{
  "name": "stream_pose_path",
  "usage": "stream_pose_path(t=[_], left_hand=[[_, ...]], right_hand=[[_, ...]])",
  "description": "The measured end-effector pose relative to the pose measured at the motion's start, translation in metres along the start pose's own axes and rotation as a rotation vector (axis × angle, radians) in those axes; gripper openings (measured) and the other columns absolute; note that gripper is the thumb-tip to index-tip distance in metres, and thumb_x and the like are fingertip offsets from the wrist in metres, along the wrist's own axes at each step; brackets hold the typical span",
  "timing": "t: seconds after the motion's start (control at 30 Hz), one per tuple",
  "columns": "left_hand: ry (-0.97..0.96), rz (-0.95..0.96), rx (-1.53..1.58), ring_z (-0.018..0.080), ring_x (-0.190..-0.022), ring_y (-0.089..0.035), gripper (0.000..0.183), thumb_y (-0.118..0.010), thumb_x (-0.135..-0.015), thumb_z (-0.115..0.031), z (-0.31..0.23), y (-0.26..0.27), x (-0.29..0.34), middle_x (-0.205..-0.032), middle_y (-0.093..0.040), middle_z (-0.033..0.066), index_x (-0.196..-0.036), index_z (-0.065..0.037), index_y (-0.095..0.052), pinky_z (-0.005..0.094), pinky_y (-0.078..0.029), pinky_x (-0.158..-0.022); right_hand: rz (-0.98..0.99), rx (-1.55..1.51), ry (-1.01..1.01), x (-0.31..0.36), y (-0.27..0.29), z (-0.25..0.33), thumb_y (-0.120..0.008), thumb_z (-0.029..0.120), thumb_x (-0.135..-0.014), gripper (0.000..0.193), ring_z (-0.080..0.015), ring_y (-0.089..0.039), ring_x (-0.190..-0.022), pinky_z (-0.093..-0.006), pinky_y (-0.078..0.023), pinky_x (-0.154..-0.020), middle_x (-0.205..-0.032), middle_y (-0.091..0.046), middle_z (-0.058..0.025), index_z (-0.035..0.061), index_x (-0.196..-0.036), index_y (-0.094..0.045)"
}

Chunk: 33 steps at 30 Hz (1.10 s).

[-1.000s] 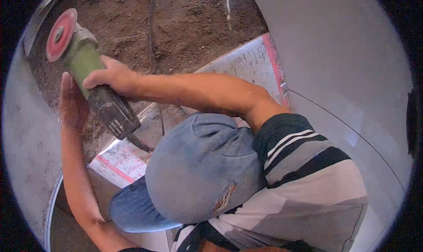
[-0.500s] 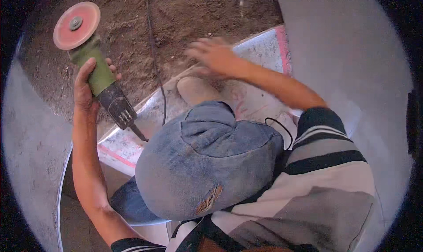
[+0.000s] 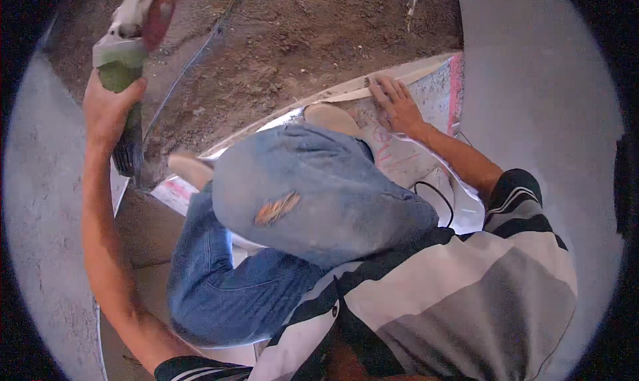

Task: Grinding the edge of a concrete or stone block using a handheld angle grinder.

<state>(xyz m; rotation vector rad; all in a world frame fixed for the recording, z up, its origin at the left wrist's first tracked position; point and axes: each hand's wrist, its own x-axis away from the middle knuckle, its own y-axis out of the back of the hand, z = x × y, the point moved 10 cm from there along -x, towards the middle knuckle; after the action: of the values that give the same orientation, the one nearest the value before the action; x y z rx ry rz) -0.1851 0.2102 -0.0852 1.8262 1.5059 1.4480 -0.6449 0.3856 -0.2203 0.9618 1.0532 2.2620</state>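
At the upper left my left hand [image 3: 106, 111] is wrapped round the body of a green angle grinder [image 3: 120, 73]. The grinder stands nearly upright, its pale metal head upward and its red disc [image 3: 161, 18] turned almost edge-on on the right side. Its dark rear end hangs below my fingers. Over on the right, my right hand [image 3: 399, 107] rests with fingers spread near the far edge of a whitish board [image 3: 429, 91] with red markings. That hand holds nothing.
Brown soil [image 3: 286, 48] lies beyond the board, with a thin cord [image 3: 193, 60] running across it. My shoes [image 3: 333, 119] are at the board's far edge, my bent jeans-clad legs [image 3: 319, 175] in the middle. Grey surfaces [image 3: 526, 101] flank both sides. A dark loop of cable [image 3: 436, 193] sits beside my hip.
My left hand has raised the grinder and turned it, so the disc now faces right. My right hand has moved right and down onto the board. My legs have shifted, showing a second shoe.
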Motion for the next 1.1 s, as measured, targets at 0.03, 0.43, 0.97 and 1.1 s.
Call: stream_pose_path(t=[0.03, 0.43, 0.97, 1.1], left_hand=[[-0.012, -0.009, -0.002, 0.0212, -0.083, -0.061, 0.050, -0.073, -0.068, -0.028, -0.002, 0.004, -0.004, -0.094, -0.064, 0.0125, -0.105, 0.001, -0.056, 0.0324, -0.047, -0.076], [-0.306, 0.286, -0.071, 0.0260, -0.089, -0.063, 0.054, -0.072, -0.061, -0.027, -0.063, -0.082, -0.021, -0.094, -0.065, 0.0149, -0.106, -0.001, -0.056, 0.0345, -0.048, -0.080], [-0.657, 0.552, 0.122, 0.0225, -0.075, -0.065, 0.038, -0.074, -0.062, -0.029, -0.242, -0.268, -0.014, -0.082, -0.068, 0.0089, -0.093, -0.008, -0.068, 0.0340, -0.050, -0.071], [-0.614, 0.628, 0.334, 0.0208, -0.075, -0.064, 0.035, -0.075, -0.063, -0.028, -0.274, -0.288, -0.012, -0.083, -0.068, 0.0062, -0.092, -0.009, -0.069, 0.0333, -0.049, -0.072]], right_hand=[[-0.039, 0.014, -0.013, 0.000, 0.001, -0.003, -0.065, 0.011, -0.066, 0.081, -0.0376, -0.033, -0.128, -0.0493, -0.028, -0.107, -0.139, -0.031, -0.0190, 0.0101, -0.140, -0.032], [0.076, 0.029, -0.254, -0.001, -0.013, -0.004, -0.072, 0.022, -0.065, 0.092, -0.0307, -0.021, -0.138, -0.0455, -0.019, -0.113, -0.148, -0.023, -0.0118, 0.0161, -0.144, -0.026], [-0.564, -0.221, -0.517, 0.019, -0.004, -0.011, -0.066, 0.018, -0.070, 0.057, -0.0315, -0.043, -0.124, -0.0457, -0.032, -0.103, -0.129, -0.050, -0.0122, 0.0131, -0.125, -0.052], [-0.736, -0.395, -0.465, 0.026, 0.000, -0.016, -0.063, 0.020, -0.074, 0.047, -0.0288, -0.047, -0.120, -0.0468, -0.034, -0.101, -0.125, -0.054, -0.0093, 0.0146, -0.120, -0.057]])
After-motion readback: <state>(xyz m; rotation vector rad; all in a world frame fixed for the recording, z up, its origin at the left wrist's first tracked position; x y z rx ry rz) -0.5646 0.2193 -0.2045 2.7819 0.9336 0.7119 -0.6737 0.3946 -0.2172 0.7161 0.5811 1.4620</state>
